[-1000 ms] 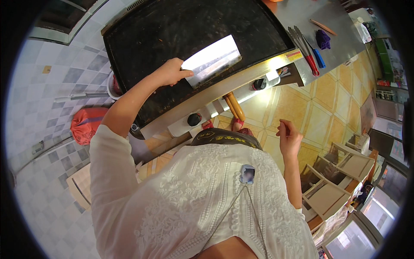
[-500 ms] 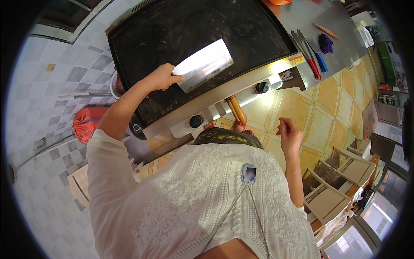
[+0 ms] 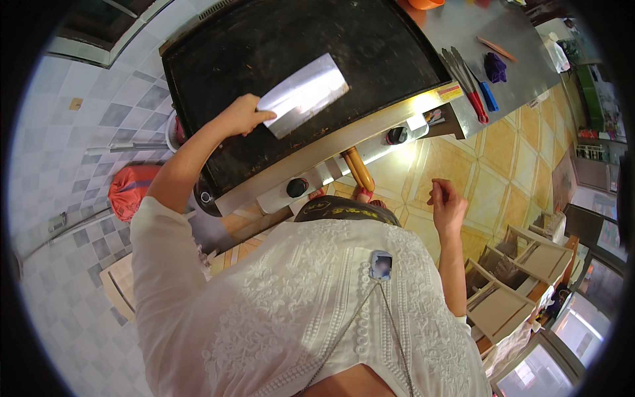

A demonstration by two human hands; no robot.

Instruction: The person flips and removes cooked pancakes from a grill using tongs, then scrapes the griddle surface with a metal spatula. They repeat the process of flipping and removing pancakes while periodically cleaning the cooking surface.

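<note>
My left hand point(image 3: 243, 118) is closed around the grip end of a cleaver point(image 3: 304, 96), whose handle is hidden in the fist. The broad, shiny blade points to the right, over the near part of a black flat griddle point(image 3: 218, 66). Whether the blade touches the griddle, I cannot tell. Dark and brownish marks show on the griddle's surface. Off to the right, my right hand point(image 3: 450, 206) hangs in the air above the tiled floor, its fingers loosely curled in with nothing seen in them.
Two black knobs point(image 3: 296, 187) sit on the griddle's steel front. Right of it, a metal counter point(image 3: 529, 59) bears red-handled tongs point(image 3: 477, 109), a blue-handled tool point(image 3: 489, 98), a purple cloth point(image 3: 495, 67) and a brown stick point(image 3: 497, 48). Wooden chairs point(image 3: 496, 311) stand at the lower right.
My left hand and the cleaver have shifted slightly left and away from me over the griddle. My right hand has barely moved. The whole view has drifted a little.
</note>
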